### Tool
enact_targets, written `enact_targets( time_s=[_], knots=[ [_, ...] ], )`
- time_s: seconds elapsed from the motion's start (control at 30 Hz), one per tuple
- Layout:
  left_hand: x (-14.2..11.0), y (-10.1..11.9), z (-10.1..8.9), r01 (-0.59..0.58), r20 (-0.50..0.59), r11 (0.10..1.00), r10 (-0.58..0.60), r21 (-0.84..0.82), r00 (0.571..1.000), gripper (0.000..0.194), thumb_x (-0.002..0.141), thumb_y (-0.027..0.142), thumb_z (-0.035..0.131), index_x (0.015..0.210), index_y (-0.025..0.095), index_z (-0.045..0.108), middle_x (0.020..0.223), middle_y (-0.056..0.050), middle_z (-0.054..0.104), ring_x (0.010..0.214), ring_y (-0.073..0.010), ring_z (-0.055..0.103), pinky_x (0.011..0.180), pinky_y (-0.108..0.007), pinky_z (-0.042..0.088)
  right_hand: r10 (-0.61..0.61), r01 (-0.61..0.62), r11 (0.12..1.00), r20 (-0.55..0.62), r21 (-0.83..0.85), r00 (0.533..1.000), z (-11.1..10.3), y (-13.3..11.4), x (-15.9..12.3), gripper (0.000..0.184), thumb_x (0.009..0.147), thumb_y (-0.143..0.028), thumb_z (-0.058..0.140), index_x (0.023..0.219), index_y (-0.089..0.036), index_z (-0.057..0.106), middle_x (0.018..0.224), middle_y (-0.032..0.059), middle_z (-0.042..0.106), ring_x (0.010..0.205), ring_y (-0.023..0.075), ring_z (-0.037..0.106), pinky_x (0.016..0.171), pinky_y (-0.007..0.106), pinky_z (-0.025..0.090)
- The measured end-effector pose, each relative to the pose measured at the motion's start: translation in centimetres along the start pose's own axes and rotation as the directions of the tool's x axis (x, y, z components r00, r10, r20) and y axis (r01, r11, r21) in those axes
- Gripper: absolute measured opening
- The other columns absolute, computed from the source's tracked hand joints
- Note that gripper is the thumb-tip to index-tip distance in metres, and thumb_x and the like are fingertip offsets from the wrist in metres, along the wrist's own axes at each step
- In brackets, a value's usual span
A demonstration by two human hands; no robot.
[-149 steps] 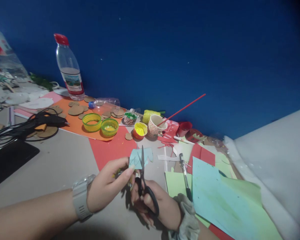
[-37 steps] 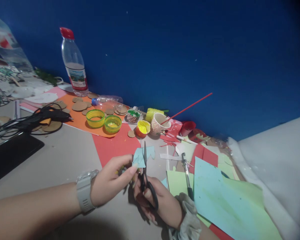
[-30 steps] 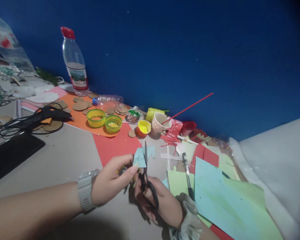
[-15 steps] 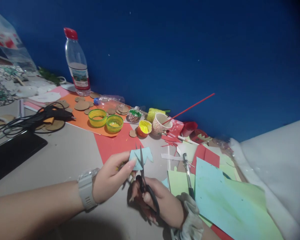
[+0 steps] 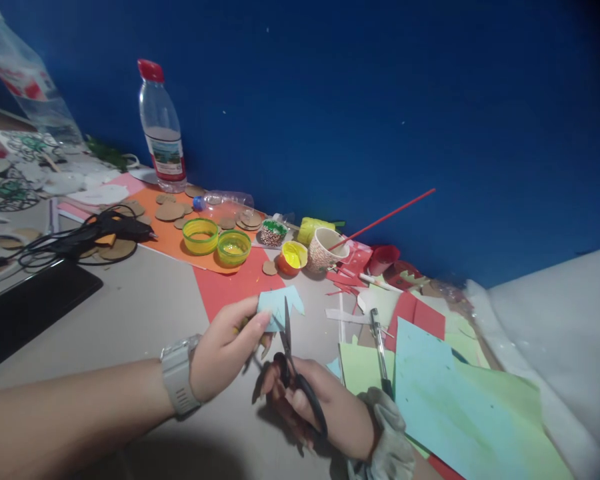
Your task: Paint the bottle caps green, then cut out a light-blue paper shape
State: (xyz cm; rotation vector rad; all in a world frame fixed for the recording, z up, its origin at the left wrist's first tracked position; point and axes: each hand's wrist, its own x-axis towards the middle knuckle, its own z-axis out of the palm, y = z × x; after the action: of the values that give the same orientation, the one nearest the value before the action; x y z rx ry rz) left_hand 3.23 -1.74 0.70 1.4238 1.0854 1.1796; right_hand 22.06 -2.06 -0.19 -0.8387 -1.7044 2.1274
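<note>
A small light-blue piece of paper (image 5: 270,303) with a jagged, notched right side is pinched between the thumb and fingers of my left hand (image 5: 233,340), which wears a grey watch (image 5: 180,375) at the wrist. My right hand (image 5: 320,400) grips black-handled scissors (image 5: 307,393), fingers in the loops. The blades point up and away at the paper's lower edge and stand slightly apart. Beyond the paper are a small orange cup with yellow inside (image 5: 293,257) and a patterned cup (image 5: 321,251) holding a thin red stick (image 5: 390,217).
Two yellow-green bowls (image 5: 200,237) sit on orange paper behind my left hand. An upright water bottle (image 5: 163,133) stands by the blue wall. At left lie a black phone (image 5: 45,307) and a glue gun (image 5: 120,227). Blue paper (image 5: 440,393) and a pen (image 5: 381,353) lie right.
The scissor blades have dropped slightly lower and right on the paper, whose notched side now shows more pointed strips. The whole view has shifted a little.
</note>
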Motion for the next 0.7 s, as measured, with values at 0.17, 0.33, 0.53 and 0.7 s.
enact_targets(
  time_s=[0.17,0.33,0.53,0.7],
  knots=[
    [0.07,-0.23,0.03,0.056,-0.07,0.998,-0.058,-0.04,0.996,0.03,0.097,0.035,0.038,0.076,0.018,0.05,0.059,0.006,0.045,0.051,-0.0077,0.039,0.047,-0.018,0.032,0.051,-0.051,0.997,-0.004,-0.051,0.999,0.02,-0.16,-0.02,0.064,0.081,-0.072,0.048,0.1,-0.011,0.056,0.06,-0.0042,0.046,0.04,0.0028,0.042,0.035,0.012,0.037],
    [0.02,0.15,0.07,0.004,-0.017,0.999,-0.003,0.039,1.0,0.032,0.096,0.034,0.038,0.07,0.017,0.047,0.06,0.004,0.047,0.054,-0.0086,0.042,0.051,-0.019,0.035,0.058,-0.059,0.996,-0.014,-0.065,0.998,0.09,-0.05,-0.03,0.061,0.082,-0.071,0.047,0.1,-0.013,0.054,0.062,-0.0044,0.046,0.04,0.0028,0.041,0.035,0.012,0.035],
    [0.11,0.55,0.09,0.029,0.041,1.0,-0.029,0.004,0.999,0.033,0.096,0.035,0.038,0.07,0.017,0.049,0.059,0.004,0.048,0.052,-0.0095,0.043,0.049,-0.021,0.035,0.013,-0.014,1.0,-0.027,-0.02,1.0,0.11,0.1,0.06,0.057,0.085,-0.068,0.047,0.098,-0.013,0.053,0.057,-0.0061,0.045,0.039,0.0031,0.041,0.035,0.012,0.034],
    [-0.04,0.18,-0.04,-0.005,0.041,1.0,0.005,-0.013,0.999,0.03,0.095,0.036,0.04,0.076,0.016,0.054,0.068,0.001,0.054,0.064,-0.0128,0.05,0.061,-0.023,0.042,0.028,-0.027,1.0,-0.033,0.008,0.999,0.14,0.06,0.03,0.056,0.085,-0.068,0.048,0.099,-0.014,0.052,0.059,-0.006,0.045,0.038,0.0033,0.041,0.034,0.013,0.034]
  ],
)
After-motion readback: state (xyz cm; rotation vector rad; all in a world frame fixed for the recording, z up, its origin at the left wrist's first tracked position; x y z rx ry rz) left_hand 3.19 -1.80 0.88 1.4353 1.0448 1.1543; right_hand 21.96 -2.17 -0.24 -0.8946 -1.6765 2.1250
